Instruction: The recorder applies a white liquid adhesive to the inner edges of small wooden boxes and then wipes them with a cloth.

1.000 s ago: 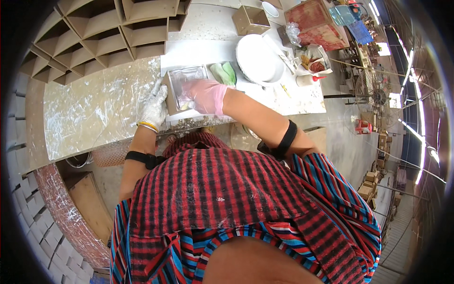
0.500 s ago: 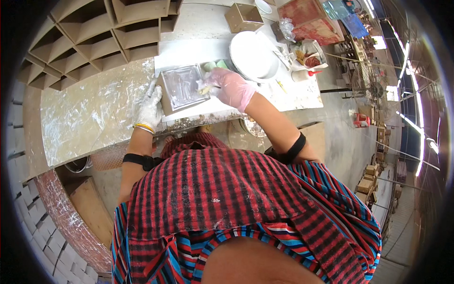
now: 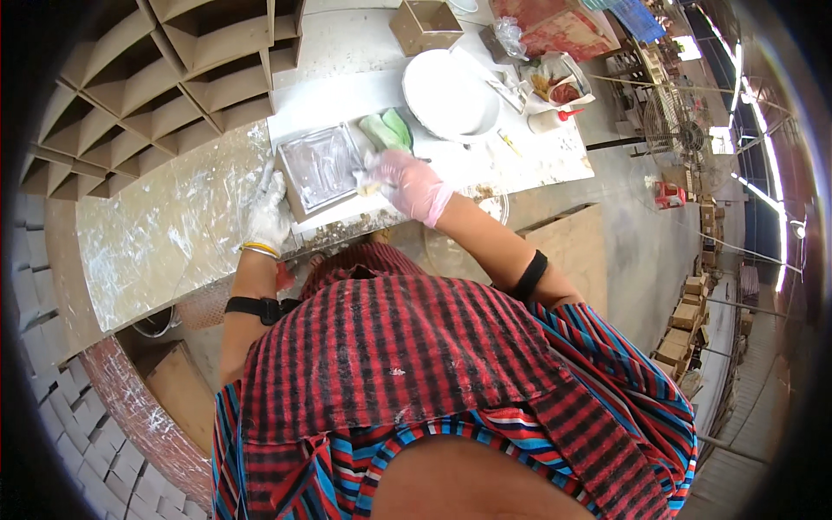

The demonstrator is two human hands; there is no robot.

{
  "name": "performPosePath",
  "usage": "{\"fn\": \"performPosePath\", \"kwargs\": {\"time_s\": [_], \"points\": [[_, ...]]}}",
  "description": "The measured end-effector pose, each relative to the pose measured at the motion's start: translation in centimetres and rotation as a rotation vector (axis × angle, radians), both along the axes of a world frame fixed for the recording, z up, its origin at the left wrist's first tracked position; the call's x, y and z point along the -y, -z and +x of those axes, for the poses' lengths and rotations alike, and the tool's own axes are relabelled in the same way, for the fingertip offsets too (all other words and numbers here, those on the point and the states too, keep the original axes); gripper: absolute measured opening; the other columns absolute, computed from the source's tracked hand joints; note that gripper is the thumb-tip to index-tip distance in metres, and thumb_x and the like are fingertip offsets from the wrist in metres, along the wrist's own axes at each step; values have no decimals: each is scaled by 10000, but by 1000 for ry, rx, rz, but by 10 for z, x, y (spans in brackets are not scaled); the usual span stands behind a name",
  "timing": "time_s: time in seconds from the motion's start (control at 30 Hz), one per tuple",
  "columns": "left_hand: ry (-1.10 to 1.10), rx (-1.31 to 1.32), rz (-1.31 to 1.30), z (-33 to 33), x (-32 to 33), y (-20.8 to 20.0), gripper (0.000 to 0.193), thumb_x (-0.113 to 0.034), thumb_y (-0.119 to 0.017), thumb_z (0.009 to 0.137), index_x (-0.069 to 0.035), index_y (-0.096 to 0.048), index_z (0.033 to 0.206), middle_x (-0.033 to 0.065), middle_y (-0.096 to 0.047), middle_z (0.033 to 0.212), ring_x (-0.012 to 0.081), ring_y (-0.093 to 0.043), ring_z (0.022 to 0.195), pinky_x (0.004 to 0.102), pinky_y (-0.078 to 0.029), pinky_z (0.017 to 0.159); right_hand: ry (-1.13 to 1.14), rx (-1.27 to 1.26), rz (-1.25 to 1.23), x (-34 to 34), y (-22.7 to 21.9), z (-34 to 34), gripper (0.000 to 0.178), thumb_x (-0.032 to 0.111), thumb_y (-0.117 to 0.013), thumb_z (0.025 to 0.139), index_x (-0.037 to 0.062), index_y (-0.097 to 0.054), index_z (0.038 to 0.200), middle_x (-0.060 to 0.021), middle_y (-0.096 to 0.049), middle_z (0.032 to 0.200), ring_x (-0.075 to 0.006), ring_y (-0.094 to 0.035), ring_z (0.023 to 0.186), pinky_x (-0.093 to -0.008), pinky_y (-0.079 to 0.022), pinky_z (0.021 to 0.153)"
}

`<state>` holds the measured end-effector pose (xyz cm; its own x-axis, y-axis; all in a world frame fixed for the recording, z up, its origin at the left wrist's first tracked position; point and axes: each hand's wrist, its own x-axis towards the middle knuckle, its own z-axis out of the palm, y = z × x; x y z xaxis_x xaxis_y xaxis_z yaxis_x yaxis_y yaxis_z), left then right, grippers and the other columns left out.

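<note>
A box (image 3: 322,166), its top a framed panel smeared with whitish paste, lies near the front edge of the bench. My left hand (image 3: 267,217), in a white glove with a yellow cuff band, rests along the box's left side with its fingers stretched out. In a thin pink glove, my right hand (image 3: 407,184) is closed on a small pale yellowish-white pad (image 3: 369,184) at the box's right edge. Its exact kind is unclear. Just beyond that hand lies a crumpled green cloth (image 3: 386,130). A wide round tub of white material (image 3: 451,97) stands behind it.
Stacked brown box compartments (image 3: 147,95) fill the far left. An open brown box (image 3: 425,28) sits at the back. A bottle with a red nozzle (image 3: 549,120) and a bag (image 3: 562,87) stand right of the tub. A fan (image 3: 672,130) is off to the right.
My right hand has drawn back toward me and slightly left with the pad, uncovering more of the green cloth. The paste on the panel shows changed streaks. My left hand stays beside the box.
</note>
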<state>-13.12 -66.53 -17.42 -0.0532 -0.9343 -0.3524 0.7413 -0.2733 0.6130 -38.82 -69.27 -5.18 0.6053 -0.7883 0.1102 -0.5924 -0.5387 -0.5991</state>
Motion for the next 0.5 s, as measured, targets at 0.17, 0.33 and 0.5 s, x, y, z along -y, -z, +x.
{"fn": "performPosePath", "kwargs": {"time_s": [0.17,0.33,0.5], "points": [[-24,5,-4,-2,2,-7,558,-234,-578,888,-144,-334,1382,53,-451,1306,206,-439,1173,362,-392,968,147,-24,89,25,-6,-4,364,-51,-612,697,126,-661,1012,-94,-592,980,-280,-569,958,-328,-456,841],[-3,-45,-6,0,2,3,568,-222,-590,880,-178,-334,1385,35,-464,1293,208,-474,1130,389,-436,912,212,-271,62,72,-5,27,291,118,-622,762,122,-642,1052,-81,-586,1057,-251,-556,1009,-310,-429,888],[-15,-50,31,1,-2,-6,555,-225,-583,884,-176,-342,1382,42,-468,1282,207,-469,1131,383,-436,913,211,-712,-13,86,-12,78,254,148,-557,790,75,-623,1024,-103,-566,1108,-256,-556,1045,-361,-449,883]]}}
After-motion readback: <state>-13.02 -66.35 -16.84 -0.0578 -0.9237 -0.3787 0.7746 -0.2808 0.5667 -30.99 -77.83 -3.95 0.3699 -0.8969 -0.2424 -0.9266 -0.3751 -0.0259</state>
